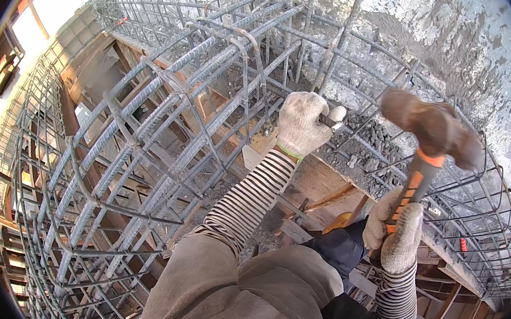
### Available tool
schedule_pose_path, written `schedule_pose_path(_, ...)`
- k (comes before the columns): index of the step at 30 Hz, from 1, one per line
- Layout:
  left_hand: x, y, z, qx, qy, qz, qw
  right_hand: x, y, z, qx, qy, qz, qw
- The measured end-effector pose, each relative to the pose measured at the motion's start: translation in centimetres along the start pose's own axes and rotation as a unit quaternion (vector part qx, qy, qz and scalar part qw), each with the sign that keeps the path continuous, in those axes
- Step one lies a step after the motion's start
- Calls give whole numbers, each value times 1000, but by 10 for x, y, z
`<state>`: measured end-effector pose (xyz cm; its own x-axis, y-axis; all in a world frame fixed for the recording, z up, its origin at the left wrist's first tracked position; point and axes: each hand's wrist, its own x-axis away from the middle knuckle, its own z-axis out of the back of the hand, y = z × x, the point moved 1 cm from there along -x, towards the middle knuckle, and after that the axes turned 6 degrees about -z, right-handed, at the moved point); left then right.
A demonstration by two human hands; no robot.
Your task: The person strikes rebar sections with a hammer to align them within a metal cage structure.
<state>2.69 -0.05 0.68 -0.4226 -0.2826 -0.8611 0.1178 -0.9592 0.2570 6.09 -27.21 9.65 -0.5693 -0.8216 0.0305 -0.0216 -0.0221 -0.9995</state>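
My left hand, in a whitish knit glove, is closed round a short dark metal rod. One end of the rod sticks out between thumb and fingers; its other end is hidden, so I cannot tell whether it is a chisel. My right hand, gloved too, grips the black and orange handle of a sledgehammer. The rusty hammer head is raised to the right of my left hand, blurred by motion and apart from the rod. Beneath and beside the left hand lies broken concrete rubble along the wall.
A dense rebar cage fills the left side and continues toward the back. More bars curve along the right. A rough concrete wall rises behind, with upright rebar before it. Wooden boards lie below my arms.
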Motion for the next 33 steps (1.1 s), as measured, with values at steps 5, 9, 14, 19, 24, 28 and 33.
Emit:
schedule_pose_path(5,95,12,-32,-57,-329,-30,942,17,6,4,17,-57,-311,949)
schedule_pose_path(9,150,-13,-47,-46,-234,-119,964,33,-7,3,-74,-55,-202,975)
schedule_pose_path(14,49,24,-1,35,-26,-86,995,38,10,21,-144,-1,-121,982)
schedule_pose_path(19,35,7,-7,12,-55,-114,992,48,37,15,-78,9,-111,991)
schedule_pose_path(24,44,53,-8,81,-25,-128,988,55,73,25,-201,48,-10,978)
schedule_pose_path(28,42,85,8,151,-13,-180,972,58,73,20,-125,108,-37,986)
schedule_pose_path(33,53,76,30,171,-22,-222,960,85,125,37,-141,81,-34,986)
